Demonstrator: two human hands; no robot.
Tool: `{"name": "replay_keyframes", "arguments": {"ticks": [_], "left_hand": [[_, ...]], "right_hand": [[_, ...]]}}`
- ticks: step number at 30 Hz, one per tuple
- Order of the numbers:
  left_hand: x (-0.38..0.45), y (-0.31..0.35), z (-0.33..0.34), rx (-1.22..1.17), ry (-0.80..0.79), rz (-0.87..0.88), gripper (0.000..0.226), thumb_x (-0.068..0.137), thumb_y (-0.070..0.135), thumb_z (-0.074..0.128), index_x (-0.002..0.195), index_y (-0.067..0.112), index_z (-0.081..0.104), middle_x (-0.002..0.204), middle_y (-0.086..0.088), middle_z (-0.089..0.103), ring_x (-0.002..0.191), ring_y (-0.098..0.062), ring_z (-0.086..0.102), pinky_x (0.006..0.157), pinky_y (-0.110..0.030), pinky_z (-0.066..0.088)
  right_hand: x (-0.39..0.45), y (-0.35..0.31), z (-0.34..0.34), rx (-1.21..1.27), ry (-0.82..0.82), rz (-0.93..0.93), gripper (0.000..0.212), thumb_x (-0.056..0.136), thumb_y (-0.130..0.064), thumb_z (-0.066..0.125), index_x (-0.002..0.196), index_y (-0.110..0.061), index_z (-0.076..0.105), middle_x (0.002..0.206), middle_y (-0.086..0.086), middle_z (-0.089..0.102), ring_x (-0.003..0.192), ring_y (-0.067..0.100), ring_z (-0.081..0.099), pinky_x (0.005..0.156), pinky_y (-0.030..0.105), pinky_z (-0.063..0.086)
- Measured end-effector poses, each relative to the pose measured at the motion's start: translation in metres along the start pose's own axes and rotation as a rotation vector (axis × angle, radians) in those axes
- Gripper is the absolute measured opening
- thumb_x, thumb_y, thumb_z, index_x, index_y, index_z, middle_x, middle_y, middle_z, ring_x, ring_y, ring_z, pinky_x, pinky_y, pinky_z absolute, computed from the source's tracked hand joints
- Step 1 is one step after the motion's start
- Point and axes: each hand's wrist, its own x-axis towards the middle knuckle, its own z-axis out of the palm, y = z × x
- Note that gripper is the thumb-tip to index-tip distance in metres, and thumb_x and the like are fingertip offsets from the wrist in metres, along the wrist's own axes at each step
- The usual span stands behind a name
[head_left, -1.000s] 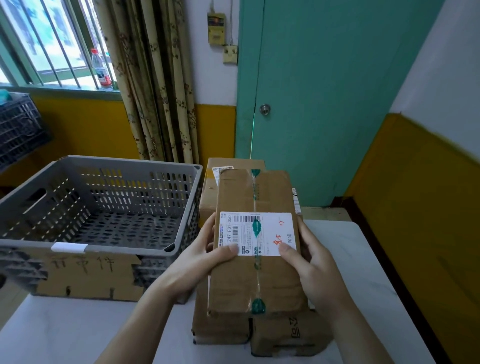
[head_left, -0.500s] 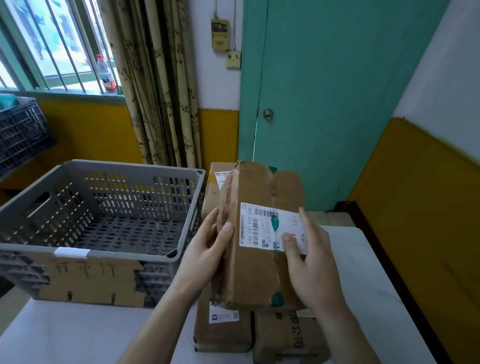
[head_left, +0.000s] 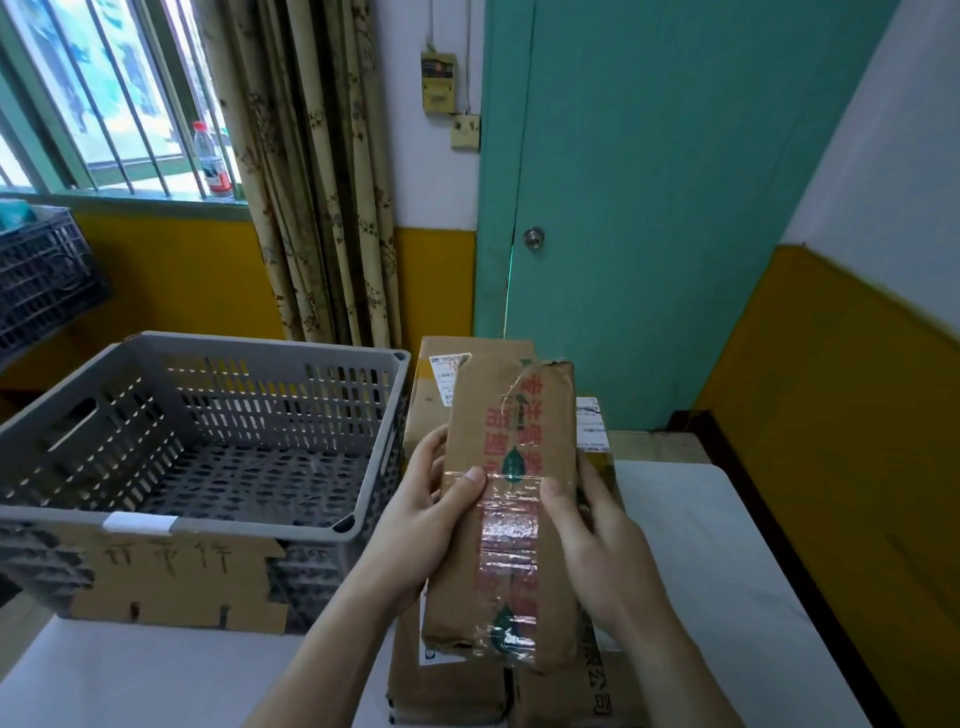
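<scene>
A flat brown cardboard parcel (head_left: 511, 447) with clear tape and red print is held up on its edge above the table, its narrow side toward me. My left hand (head_left: 421, 512) grips its left face, thumb across the taped side. My right hand (head_left: 597, 530) grips the right face, thumb on the tape. The shipping label is out of sight. Under it lie other cardboard parcels (head_left: 452, 680) on the white table (head_left: 727, 561).
A grey slotted plastic crate (head_left: 218, 410) with a cardboard sign stands on the table to the left. A dark crate (head_left: 41, 270) sits at the far left. Behind are a curtain (head_left: 311, 182), a teal door (head_left: 649, 208) and a bottle (head_left: 210, 163) on the windowsill.
Both hands lifted the parcel off the stack and turned it from label-up onto its edge, so the label now faces away and the taped narrow side shows.
</scene>
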Motion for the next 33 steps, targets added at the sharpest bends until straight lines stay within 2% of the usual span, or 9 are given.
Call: {"name": "replay_keyframes", "arguments": {"ticks": [3,8,12,14,18,22,25,29,33], "left_hand": [[0.003,0.000,-0.002,0.016,-0.041,0.003,0.055,0.099,0.027,0.067,0.145,0.049,0.046,0.128,0.007,0.072,0.107,-0.024,0.075,0.081,-0.039,0.064],[0.009,0.003,0.000,0.064,-0.020,0.003,0.045,0.095,0.037,0.072,0.128,0.061,0.052,0.118,0.016,0.073,0.101,-0.019,0.077,0.076,-0.035,0.064],[0.016,0.009,0.004,0.181,0.086,-0.015,0.052,0.086,0.066,0.067,0.133,0.045,0.058,0.113,0.010,0.077,0.096,-0.017,0.078,0.084,-0.044,0.064],[0.019,0.014,0.009,0.266,0.111,0.032,0.050,0.083,0.074,0.060,0.121,0.043,0.068,0.115,0.005,0.076,0.100,-0.018,0.076,0.089,-0.049,0.061],[0.022,0.020,0.013,0.346,0.148,0.076,0.032,0.096,0.064,0.056,0.102,0.039,0.074,0.110,-0.001,0.075,0.099,-0.021,0.074,0.089,-0.049,0.060],[0.023,0.027,0.012,0.336,0.153,0.068,0.038,0.096,0.060,0.058,0.117,0.031,0.072,0.096,0.007,0.080,0.084,-0.013,0.078,0.076,-0.039,0.065],[0.026,0.031,0.005,0.240,0.134,0.024,0.041,0.093,0.053,0.069,0.129,0.035,0.060,0.117,0.006,0.075,0.098,-0.013,0.076,0.083,-0.041,0.065],[0.022,0.027,-0.008,0.166,-0.039,0.037,0.053,0.088,0.037,0.080,0.134,0.033,0.054,0.136,0.006,0.066,0.121,-0.017,0.068,0.094,-0.043,0.061],[0.018,0.022,-0.005,0.112,-0.043,0.113,0.050,0.090,0.036,0.074,0.136,0.027,0.057,0.132,0.005,0.070,0.117,-0.015,0.070,0.086,-0.032,0.062]], "right_hand": [[0.003,0.005,0.000,0.029,0.021,-0.009,0.033,0.102,-0.057,0.050,0.129,-0.075,0.045,0.111,-0.038,0.068,0.103,-0.005,0.066,0.095,0.033,0.054],[0.009,0.006,-0.005,0.054,0.008,0.006,0.033,0.100,-0.057,0.052,0.133,-0.061,0.054,0.110,-0.028,0.072,0.097,-0.004,0.070,0.091,0.037,0.058],[0.020,-0.003,-0.009,0.011,0.118,0.072,0.055,0.083,-0.085,0.047,0.109,-0.040,0.065,0.092,-0.023,0.075,0.084,0.002,0.072,0.079,0.036,0.058],[0.026,-0.008,-0.008,-0.082,0.205,0.104,0.058,0.083,-0.087,0.043,0.095,-0.035,0.063,0.085,-0.015,0.073,0.082,0.007,0.068,0.075,0.037,0.056],[0.032,-0.014,-0.004,-0.156,0.255,0.081,0.058,0.086,-0.085,0.039,0.087,-0.031,0.060,0.079,-0.012,0.069,0.075,0.010,0.066,0.069,0.039,0.056],[0.030,-0.008,-0.008,-0.042,0.141,0.036,0.056,0.085,-0.086,0.041,0.105,-0.039,0.064,0.091,-0.022,0.074,0.087,0.006,0.070,0.085,0.045,0.059],[0.023,-0.003,-0.008,0.083,-0.046,-0.028,0.046,0.087,-0.073,0.051,0.130,-0.058,0.054,0.109,-0.029,0.073,0.100,0.000,0.072,0.095,0.044,0.058],[0.022,-0.003,-0.011,0.131,-0.020,-0.080,0.043,0.091,-0.062,0.053,0.134,-0.061,0.053,0.114,-0.028,0.073,0.107,0.002,0.070,0.099,0.046,0.056],[0.023,-0.009,-0.013,0.099,0.011,-0.127,0.042,0.100,-0.057,0.053,0.141,-0.055,0.051,0.118,-0.029,0.071,0.111,0.001,0.068,0.099,0.044,0.057]]}}
